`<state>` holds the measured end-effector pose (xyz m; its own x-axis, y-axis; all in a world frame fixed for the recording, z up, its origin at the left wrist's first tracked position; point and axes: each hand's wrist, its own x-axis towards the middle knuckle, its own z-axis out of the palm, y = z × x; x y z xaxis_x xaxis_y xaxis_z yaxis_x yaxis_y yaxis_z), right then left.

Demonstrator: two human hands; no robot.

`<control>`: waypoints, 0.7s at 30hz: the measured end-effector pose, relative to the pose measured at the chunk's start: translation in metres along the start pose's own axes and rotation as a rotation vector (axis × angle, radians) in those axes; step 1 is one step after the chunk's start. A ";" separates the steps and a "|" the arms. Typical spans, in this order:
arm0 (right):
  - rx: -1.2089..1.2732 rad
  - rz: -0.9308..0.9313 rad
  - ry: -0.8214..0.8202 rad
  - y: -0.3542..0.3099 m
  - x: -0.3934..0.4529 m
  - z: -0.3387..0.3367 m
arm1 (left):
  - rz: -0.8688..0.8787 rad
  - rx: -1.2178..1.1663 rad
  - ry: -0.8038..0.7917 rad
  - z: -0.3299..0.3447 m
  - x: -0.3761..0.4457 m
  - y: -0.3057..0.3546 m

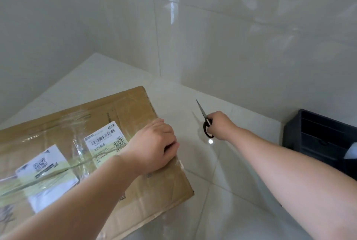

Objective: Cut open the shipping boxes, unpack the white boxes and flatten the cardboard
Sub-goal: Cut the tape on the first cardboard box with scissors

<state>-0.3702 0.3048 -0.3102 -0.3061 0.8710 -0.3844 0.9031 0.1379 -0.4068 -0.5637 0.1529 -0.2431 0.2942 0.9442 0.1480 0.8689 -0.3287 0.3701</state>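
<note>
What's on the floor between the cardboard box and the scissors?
Nothing. In the head view, only bare shiny floor tile lies between the cardboard box and the scissors.

Glossy white tiled floor (pixel 222 162) underfoot, catching a small bright glint of light. Pale tiled walls (pixel 231 27) meeting in a corner at the back. Over at the right edge, near the wall, a black slatted plastic crate (pixel 316 135), only partly in view.
</note>
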 end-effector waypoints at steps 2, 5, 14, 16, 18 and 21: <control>-0.001 -0.121 0.020 -0.034 -0.007 -0.013 | 0.010 0.008 -0.030 -0.004 -0.004 0.001; -0.116 -0.294 0.039 -0.076 -0.022 -0.030 | 0.026 0.017 -0.057 -0.007 -0.014 0.003; -0.368 -0.460 -0.061 -0.096 -0.058 -0.043 | -0.234 0.117 -0.061 -0.015 -0.063 -0.012; -0.426 -0.433 -0.065 -0.092 -0.066 -0.044 | -0.314 0.115 -0.059 -0.014 -0.064 -0.016; -0.469 -0.406 -0.068 -0.086 -0.073 -0.045 | -0.329 0.109 -0.055 -0.014 -0.064 -0.016; -0.479 -0.429 0.004 -0.079 -0.085 -0.046 | -0.326 0.100 -0.051 -0.013 -0.061 -0.015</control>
<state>-0.4018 0.2416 -0.2073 -0.6701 0.6931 -0.2656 0.7352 0.6692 -0.1082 -0.5998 0.0999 -0.2460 0.0123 0.9999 -0.0098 0.9545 -0.0088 0.2980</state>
